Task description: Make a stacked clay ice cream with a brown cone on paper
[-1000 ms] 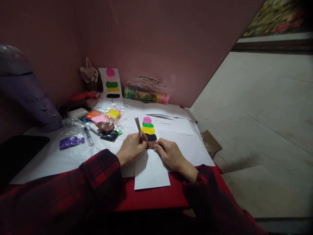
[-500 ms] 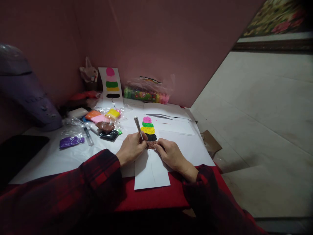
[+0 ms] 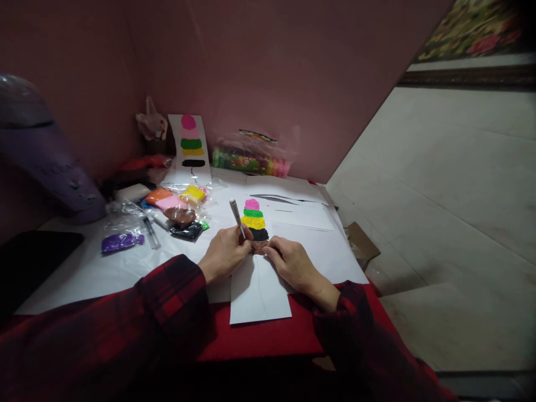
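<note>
My left hand [image 3: 226, 251] is closed around a slim white pen-like tool [image 3: 235, 215] that leans up and left. Its fingertips rest at the left edge of a brown clay band [image 3: 258, 247]. From the other side, the pinched thumb and forefinger of my right hand [image 3: 291, 262] touch the band's right end; anything between them is too small to make out. Above the brown lie black [image 3: 256, 234], yellow [image 3: 253, 223], green [image 3: 253, 213] and pink [image 3: 252, 204] textured clay layers, all on a strip of white paper [image 3: 259, 296] with a thin drawn line below.
Bagged clay in several colours [image 3: 167, 206], with a purple pack [image 3: 122, 242], lies at left. Behind, a similar coloured picture [image 3: 192, 148] leans by the wall, near a plastic bag of coloured sticks [image 3: 251, 162]. A purple bottle [image 3: 62, 167] stands far left.
</note>
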Demonstrator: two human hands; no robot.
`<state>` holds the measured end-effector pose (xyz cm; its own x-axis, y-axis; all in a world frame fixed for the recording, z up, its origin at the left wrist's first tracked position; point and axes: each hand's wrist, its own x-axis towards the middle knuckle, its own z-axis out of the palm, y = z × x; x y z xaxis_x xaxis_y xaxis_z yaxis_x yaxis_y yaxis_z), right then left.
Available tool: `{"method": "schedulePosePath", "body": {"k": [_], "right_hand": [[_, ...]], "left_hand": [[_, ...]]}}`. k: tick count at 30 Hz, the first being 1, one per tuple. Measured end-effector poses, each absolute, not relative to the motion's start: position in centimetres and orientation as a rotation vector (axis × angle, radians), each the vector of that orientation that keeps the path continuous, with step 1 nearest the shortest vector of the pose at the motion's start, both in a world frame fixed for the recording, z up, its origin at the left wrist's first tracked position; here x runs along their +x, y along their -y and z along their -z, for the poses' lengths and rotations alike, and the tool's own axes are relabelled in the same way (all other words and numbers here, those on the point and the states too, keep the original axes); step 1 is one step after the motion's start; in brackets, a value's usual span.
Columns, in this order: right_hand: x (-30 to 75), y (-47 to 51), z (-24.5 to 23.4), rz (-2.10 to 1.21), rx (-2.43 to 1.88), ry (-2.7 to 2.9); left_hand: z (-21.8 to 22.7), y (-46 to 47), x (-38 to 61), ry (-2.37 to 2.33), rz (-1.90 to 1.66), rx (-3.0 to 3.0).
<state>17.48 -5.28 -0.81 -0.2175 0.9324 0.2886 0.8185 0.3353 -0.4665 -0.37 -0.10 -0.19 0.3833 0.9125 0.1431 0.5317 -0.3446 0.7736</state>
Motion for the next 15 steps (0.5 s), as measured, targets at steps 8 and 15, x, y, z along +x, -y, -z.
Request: {"method": "schedulePosePath", "body": {"k": [8, 15], "right_hand": [[17.42, 5.31, 0.78, -0.266, -1.549, 2.091], [17.46, 5.46, 0.78, -0.273, -1.544, 2.109]], "left_hand": [[0.22, 0.06, -0.36, -1.236, -0.776, 2.009], [0.24, 0.11, -0.30, -1.242, -0.771, 1.998]]}}
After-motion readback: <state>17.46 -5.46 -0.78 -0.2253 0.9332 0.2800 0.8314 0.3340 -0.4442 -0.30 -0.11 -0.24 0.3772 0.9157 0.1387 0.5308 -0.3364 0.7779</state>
